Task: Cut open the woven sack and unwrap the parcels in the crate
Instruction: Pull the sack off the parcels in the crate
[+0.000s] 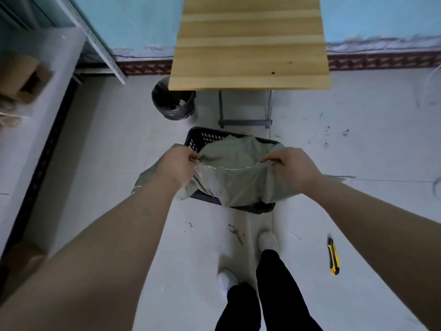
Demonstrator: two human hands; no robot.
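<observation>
At centre frame, the left hand and right hand have fingers closed on the mouth of the woven sack, draped over the black crate on the floor, and an uneven pull could tip the crate or spill any parcels hidden inside.

1. The woven sack covers most of the black crate; whatever lies inside is hidden.
2. At nine o'clock, a blurred cardboard box is cut by the edge.
3. The bin sits partly under the wooden table.
</observation>
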